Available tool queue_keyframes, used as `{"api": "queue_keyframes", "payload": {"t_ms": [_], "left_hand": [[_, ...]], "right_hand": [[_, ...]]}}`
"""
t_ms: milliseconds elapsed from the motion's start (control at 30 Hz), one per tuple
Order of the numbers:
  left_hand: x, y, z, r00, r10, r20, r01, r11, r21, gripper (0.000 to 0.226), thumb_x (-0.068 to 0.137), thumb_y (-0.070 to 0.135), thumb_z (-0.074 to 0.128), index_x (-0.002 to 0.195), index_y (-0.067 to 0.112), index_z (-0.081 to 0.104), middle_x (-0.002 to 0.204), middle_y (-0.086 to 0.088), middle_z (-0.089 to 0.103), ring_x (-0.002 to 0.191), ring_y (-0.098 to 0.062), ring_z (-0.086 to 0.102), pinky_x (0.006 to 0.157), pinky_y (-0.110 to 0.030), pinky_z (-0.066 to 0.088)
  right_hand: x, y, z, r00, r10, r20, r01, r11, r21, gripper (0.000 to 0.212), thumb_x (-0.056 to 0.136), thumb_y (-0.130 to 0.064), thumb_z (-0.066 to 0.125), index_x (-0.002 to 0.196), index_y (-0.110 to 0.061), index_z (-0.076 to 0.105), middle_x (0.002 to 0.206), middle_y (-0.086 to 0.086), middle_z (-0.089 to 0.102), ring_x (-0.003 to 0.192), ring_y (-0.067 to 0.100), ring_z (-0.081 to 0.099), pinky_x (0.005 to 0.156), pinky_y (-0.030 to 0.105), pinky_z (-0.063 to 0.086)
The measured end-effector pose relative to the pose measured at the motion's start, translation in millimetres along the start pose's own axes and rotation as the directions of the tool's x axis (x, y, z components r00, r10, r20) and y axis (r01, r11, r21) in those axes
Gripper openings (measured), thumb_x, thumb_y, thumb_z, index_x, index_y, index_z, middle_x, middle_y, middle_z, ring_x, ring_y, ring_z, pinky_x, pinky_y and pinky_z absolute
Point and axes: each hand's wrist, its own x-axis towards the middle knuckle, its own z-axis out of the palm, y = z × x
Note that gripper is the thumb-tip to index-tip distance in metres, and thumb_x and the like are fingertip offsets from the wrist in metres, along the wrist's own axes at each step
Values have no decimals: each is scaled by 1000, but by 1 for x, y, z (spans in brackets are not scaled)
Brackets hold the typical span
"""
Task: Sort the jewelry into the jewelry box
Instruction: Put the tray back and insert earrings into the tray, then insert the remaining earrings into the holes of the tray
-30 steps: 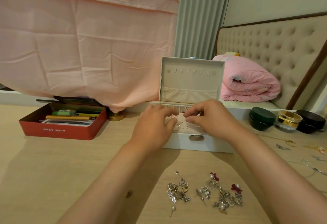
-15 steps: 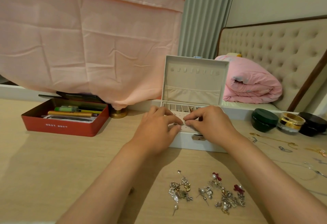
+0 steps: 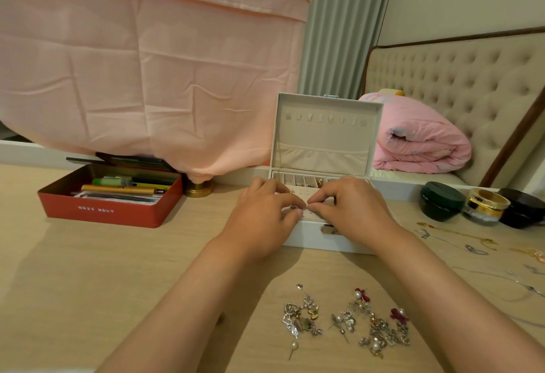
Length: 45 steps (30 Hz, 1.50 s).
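Head view: above the jewelry box's (image 3: 309,238) front edge a small earring (image 3: 292,207) is pinched by the left hand (image 3: 262,219); right hand (image 3: 354,210) fingertips pinched, contents cannot be told.

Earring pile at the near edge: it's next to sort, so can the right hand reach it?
Probably yes: the earring pile lies uncovered, nothing over it; but the right hand is busy pinching a small piece.

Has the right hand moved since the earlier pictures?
Yes, slightly. The right hand drew toward the person over the jewelry box; it now partly covers the front latch.
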Motion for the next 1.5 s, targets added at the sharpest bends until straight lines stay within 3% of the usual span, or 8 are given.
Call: {"api": "queue_keyframes", "payload": {"t_ms": [500,667,767,867,1033,1267,1367,1500], "left_hand": [[-9,13,-22,999,32,-44,-34,999,-30,20,94,43,56,110,36,67,108,14,53,109,-10,39,96,-30,35],[-37,26,-53,990,12,138,-11,1000,-9,6,90,31,60,92,31,65,86,15,59,83,-6,53,69,-26,38],[-65,29,-70,920,-122,372,116,993,38,7,91,31,58,91,34,65,89,17,62,81,-3,55,67,-21,41],[-87,25,-88,805,-293,515,246,956,160,8,92,40,59,97,39,65,101,18,61,94,-6,57,86,-28,52],[-104,17,-97,663,-403,630,353,911,211,8,91,35,65,95,42,65,100,20,63,94,-5,61,90,-27,55],[-88,20,-70,790,-297,536,274,954,124,7,89,34,69,95,36,69,90,16,62,82,-1,57,68,-19,44],[-77,20,-60,814,-243,528,246,967,66,5,87,34,70,90,38,68,88,16,61,80,-1,57,68,-19,42],[-73,23,-46,882,-233,409,329,927,-182,10,94,27,63,95,33,71,85,11,68,72,1,60,65,-14,45]], "right_hand": [[-5,-11,-28,996,-79,31,79,997,-2,15,88,-43,61,78,-38,70,93,-19,64,71,-1,53,72,29,44],[-25,-44,-44,891,-212,402,190,977,94,4,86,-34,73,86,-34,77,80,-19,70,71,-4,61,71,24,51],[-37,-52,-36,777,-205,595,202,977,72,7,81,-31,80,87,-34,76,79,-19,70,75,-3,64,72,24,52],[-47,-57,-27,703,-228,674,204,972,116,14,81,-31,82,94,-33,77,83,-16,72,74,-1,64,73,24,52],[-54,-58,-14,685,-221,694,203,973,110,17,80,-30,83,97,-32,79,85,-19,73,81,-1,66,78,25,55],[-49,-51,-13,698,-204,687,110,978,179,11,82,-28,82,90,-26,76,85,-13,72,81,3,66,76,23,52],[-45,-43,-17,716,-206,667,41,966,255,7,83,-24,82,87,-23,76,78,-13,72,66,1,62,70,21,51],[-39,-34,-24,770,-192,609,-121,893,434,4,87,-17,78,88,-16,74,80,3,76,59,12,65,54,21,48]]}}
